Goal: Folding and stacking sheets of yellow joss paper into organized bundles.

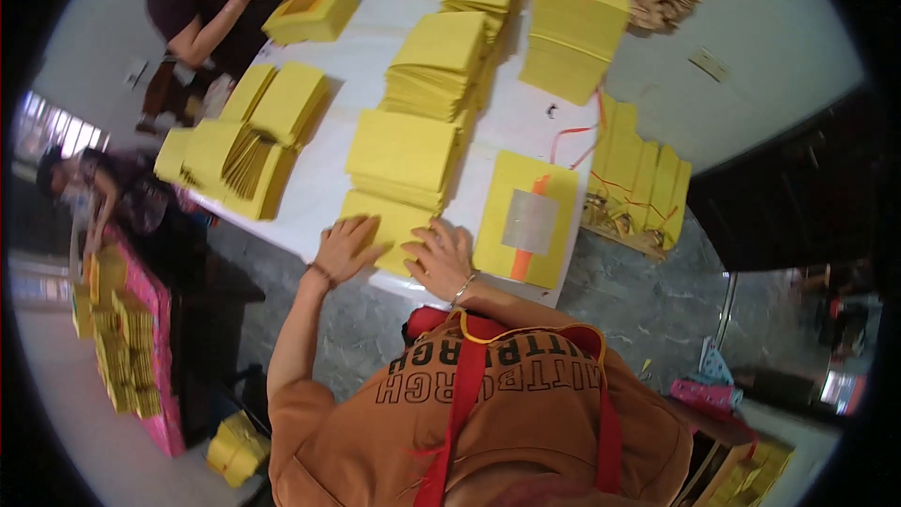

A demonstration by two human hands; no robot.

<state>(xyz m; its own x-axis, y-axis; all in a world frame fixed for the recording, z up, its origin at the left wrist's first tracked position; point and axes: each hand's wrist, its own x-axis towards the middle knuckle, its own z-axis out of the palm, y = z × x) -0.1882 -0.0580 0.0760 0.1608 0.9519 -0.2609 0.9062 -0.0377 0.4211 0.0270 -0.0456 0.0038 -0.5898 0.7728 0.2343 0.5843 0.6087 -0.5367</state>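
Both hands rest at the near edge of the white table [507, 113], on a low yellow paper stack [405, 217]. My left hand [347, 249] lies on its left side with the fingers spread. Across from it, my right hand [439, 257] is also spread over the right side, a bracelet at the wrist. Just beyond stands a taller pile of folded yellow paper [399, 150], the nearest in a row of piles running to the far end. To the right lies a yellow sheet [496, 216] with an orange strip and a grey rectangle. Neither hand grips anything that I can see.
Yellow paper bundles [258, 145] sit on the table's left. A tall yellow block [572, 38] stands at the far right, and tied bundles [633, 169] are beside the right edge. One person [202, 0] is at the far left; another [122, 183] works at a pink-covered table [161, 357].
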